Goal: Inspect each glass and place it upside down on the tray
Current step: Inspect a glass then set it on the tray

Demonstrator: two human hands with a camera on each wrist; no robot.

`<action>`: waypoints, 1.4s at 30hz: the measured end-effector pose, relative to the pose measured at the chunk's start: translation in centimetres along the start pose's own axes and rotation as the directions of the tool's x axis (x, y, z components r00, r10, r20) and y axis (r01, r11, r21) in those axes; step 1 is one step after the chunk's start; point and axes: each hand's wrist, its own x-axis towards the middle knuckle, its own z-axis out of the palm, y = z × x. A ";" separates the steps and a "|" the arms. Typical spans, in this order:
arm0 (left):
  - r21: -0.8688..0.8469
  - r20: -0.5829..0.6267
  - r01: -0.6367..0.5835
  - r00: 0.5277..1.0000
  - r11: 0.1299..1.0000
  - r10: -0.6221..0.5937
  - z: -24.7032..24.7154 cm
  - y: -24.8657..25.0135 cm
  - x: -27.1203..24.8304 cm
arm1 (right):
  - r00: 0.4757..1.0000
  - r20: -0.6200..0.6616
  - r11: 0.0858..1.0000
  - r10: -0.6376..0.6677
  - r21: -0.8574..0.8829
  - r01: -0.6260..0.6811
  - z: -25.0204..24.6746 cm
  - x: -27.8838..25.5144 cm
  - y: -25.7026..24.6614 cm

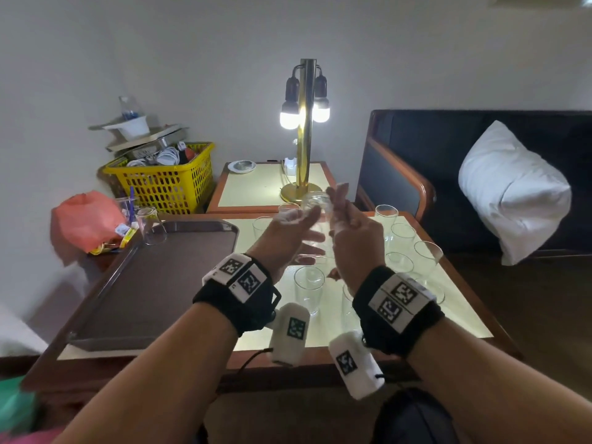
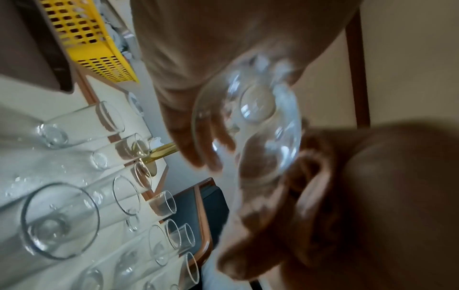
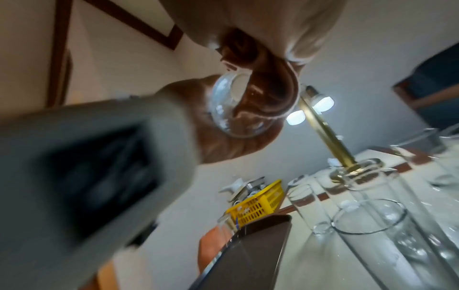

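I hold one clear glass [image 1: 315, 201] up above the table, between both hands. My left hand [image 1: 288, 232] cups it from the left and my right hand [image 1: 352, 225] grips it from the right. In the left wrist view the glass [image 2: 258, 109] faces the camera end on, blurred. In the right wrist view curled fingers wrap the glass [image 3: 231, 109]. The brown tray [image 1: 160, 277] lies at the left, with one glass [image 1: 152, 227] upside down at its far corner. Several upright glasses [image 1: 309, 290] stand on the table under my hands.
A lit brass lamp [image 1: 306, 133] stands on a side table [image 1: 256, 187] just behind the raised glass. A yellow basket [image 1: 166, 181] and an orange bag [image 1: 86, 219] sit behind the tray. A dark sofa with a white pillow [image 1: 512, 190] is at the right.
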 end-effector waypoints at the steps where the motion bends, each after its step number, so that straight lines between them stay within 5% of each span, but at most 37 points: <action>1: 0.023 -0.029 -0.033 0.999 0.999 0.034 -0.1 -0.1 0.0 | 1.000 -0.008 1.000 0.002 0.003 -0.002 -0.1 -0.1 0.0; 4: -0.037 -0.175 -0.123 0.978 0.992 0.115 -0.1 0.1 0.3 | 0.994 0.099 0.998 -0.050 -0.030 0.053 0.6 -2.1 -0.4; 8: 0.006 0.015 0.002 1.000 1.000 -0.003 0.1 -0.2 0.1 | 1.000 0.008 1.000 0.004 0.019 -0.004 -0.1 -0.2 -0.4; 12: -0.020 -0.148 -0.144 0.979 0.989 0.139 0.1 0.0 0.4 | 0.996 0.085 0.999 -0.031 -0.016 0.032 0.5 -1.4 -0.6; 16: -0.001 0.023 0.009 1.000 1.000 -0.009 0.0 -0.1 -0.1 | 1.000 -0.001 1.000 0.007 0.028 -0.007 -0.3 -0.3 0.0; 20: -0.013 -0.154 -0.107 0.983 0.994 0.104 0.2 -0.4 0.1 | 0.996 0.089 1.000 -0.013 0.013 0.012 0.4 -2.0 0.1; 24: -0.018 0.034 0.038 0.999 0.999 -0.037 0.2 -0.7 -0.2 | 1.000 -0.011 1.000 -0.001 0.023 0.001 -0.2 -0.4 0.6; 28: -0.070 -0.150 -0.080 0.986 0.994 0.069 0.1 -1.0 0.4 | 0.996 0.088 0.998 -0.016 -0.066 0.022 0.4 -2.1 0.1; 32: -0.020 0.032 0.080 0.996 0.997 -0.080 0.0 -1.2 -0.1 | 0.999 0.019 1.000 0.026 0.010 -0.027 -0.2 -0.6 0.2; 36: -0.044 -0.099 -0.057 0.994 0.997 0.052 -0.2 -1.3 0.2 | 0.997 0.079 1.000 0.008 -0.024 -0.006 0.4 -1.8 0.3; 40: -0.086 0.037 0.052 0.998 0.995 -0.049 0.1 -1.2 -0.1 | 1.000 -0.010 1.000 0.023 0.018 -0.023 -0.2 -0.2 0.0; 42: -0.080 -0.060 -0.045 0.997 0.996 0.040 0.0 -1.3 0.3 | 1.000 -0.010 1.000 0.003 -0.002 -0.004 -0.3 -0.1 -0.1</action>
